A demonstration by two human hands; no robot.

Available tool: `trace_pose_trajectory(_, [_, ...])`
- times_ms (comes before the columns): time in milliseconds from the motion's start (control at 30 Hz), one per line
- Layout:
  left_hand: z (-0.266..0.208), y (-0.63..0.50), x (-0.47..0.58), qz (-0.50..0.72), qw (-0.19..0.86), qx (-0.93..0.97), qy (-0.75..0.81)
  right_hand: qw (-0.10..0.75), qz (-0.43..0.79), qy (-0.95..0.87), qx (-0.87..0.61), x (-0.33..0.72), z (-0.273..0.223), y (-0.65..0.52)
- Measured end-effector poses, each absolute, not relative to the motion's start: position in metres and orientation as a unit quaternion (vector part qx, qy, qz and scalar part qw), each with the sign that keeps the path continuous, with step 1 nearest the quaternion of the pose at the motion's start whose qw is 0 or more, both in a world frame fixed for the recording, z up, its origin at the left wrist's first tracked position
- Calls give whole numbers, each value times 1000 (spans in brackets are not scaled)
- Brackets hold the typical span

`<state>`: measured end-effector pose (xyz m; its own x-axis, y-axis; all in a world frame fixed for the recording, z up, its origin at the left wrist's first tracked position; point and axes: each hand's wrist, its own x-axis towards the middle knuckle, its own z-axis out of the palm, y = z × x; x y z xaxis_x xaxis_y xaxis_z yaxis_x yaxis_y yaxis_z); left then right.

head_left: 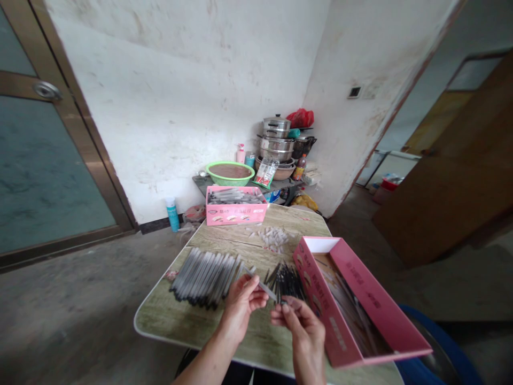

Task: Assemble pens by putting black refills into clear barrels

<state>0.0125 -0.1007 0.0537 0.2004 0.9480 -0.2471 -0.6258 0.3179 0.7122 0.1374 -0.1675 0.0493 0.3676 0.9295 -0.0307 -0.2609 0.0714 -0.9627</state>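
My left hand [242, 299] pinches a slim, translucent grey pen-like tube [262, 285], which slants down to the right. At the tube's lower end, my right hand [300, 321] is closed with thumb and finger on a small black piece [284, 302]; whether it touches the tube I cannot tell. Left of my hands lies a row of similar grey tubes with black ends [208, 275]. Just beyond my right hand is a pile of thin black sticks [287, 279]. Small whitish pieces [273, 239] lie scattered farther back on the table [180, 323].
An open pink box [336, 321] holding long thin pieces stands at the table's right. Another pink box [236, 215], full of grey tubes, sits at the far edge. Behind it are a green basin [230, 181] and stacked steel pots [276, 144].
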Motion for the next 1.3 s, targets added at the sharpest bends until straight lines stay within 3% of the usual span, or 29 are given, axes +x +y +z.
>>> trace_pose_trajectory(233, [53,-104,14,542,730,237,341,611,347,-402,-587,137,41,-170])
trace_pose_trajectory(933, [49,-108,17,562,695,265,362,601,321,-425,-596,134,43,-169])
trace_pose_trajectory(1300, [58,-113,14,551,663,338,377,512,253,-515,-638,142,46,-170])
